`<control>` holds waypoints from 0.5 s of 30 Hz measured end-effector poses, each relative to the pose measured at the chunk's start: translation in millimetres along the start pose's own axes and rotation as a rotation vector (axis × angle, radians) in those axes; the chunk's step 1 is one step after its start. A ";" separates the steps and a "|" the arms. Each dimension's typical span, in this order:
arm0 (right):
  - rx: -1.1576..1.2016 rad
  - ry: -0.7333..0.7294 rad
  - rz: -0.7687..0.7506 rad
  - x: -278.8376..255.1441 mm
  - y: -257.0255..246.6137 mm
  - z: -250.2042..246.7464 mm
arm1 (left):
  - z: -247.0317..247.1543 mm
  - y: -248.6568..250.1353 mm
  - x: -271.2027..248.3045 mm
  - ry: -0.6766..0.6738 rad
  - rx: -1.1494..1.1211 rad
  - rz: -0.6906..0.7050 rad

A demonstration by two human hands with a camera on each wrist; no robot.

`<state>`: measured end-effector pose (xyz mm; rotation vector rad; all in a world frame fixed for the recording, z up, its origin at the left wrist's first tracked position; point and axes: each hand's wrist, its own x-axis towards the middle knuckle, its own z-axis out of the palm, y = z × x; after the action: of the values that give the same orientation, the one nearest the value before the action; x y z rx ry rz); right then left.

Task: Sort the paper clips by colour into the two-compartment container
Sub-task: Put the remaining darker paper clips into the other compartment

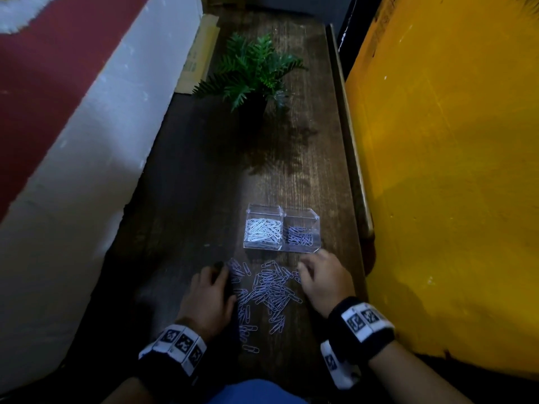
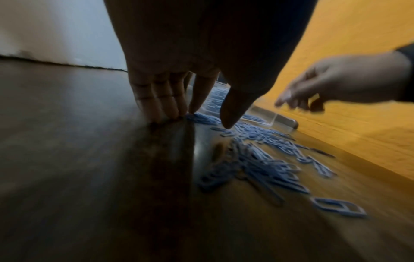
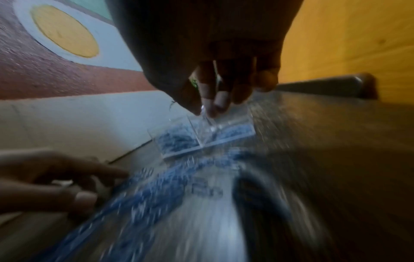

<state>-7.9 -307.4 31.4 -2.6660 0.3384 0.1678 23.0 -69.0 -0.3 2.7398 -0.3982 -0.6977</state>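
**A:** On the dark wooden tabletop point(image 1: 204, 176), right in front of the person, there's a clear plastic two-compartment container point(image 1: 282, 249). White paper clips point(image 1: 263, 231) sit in its left half, a smaller batch of blue paper clips point(image 1: 299, 238) in the right. My guess is it's parked just past the loose pile so every drop is a short reach.

**B:** Yeah, and the loose heap of blue paper clips point(image 1: 269, 290) on the table looks all one colour now, no white left that I can spot. So the white side is probably done.

**A:** What are the hands up to?

**B:** The left hand point(image 1: 208, 298) is at the pile's left edge, fingers point(image 2: 163, 108) straight and close together, tips on the wood touching the nearest clips. Looks like it's fencing them in or raking them together. It isn't holding anything.

**A:** And the right hand point(image 1: 323, 282)?

**B:** Just beside the container's near right corner, at the pile's right edge, fingers bent down. It's blurry in the wrist view, so I can't tell if it's pinching a clip.

**A:** The green fern-like potted plant point(image 1: 253, 74) further back is well out of the way.
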 end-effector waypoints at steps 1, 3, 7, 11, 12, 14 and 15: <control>-0.025 -0.026 0.059 -8.2 4.2 8.1 | 2.9 3.9 0.7 0.000 0.004 0.024; -0.089 -0.095 0.149 -17.9 10.9 22.9 | 7.8 10.7 2.3 -0.007 0.008 0.077; -0.121 -0.137 0.112 -19.2 5.7 35.5 | 10.9 20.9 2.1 -0.018 0.012 0.172; -0.074 -0.211 -0.037 -16.5 -4.6 40.4 | 2.5 24.4 5.0 0.013 -0.032 0.149; -0.055 -0.220 -0.063 -15.3 -5.9 40.2 | -0.3 25.0 7.6 0.017 -0.031 0.143; -0.028 -0.209 -0.078 -11.3 -6.9 39.0 | -4.9 25.9 15.4 0.010 0.001 0.137; -0.030 -0.206 -0.076 -9.7 -7.3 38.2 | -6.9 27.0 19.4 -0.002 0.026 0.132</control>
<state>-17.7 -282.0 2.1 -2.6559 0.1697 0.4225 37.6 -99.0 6.5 2.7071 -0.5863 -0.6647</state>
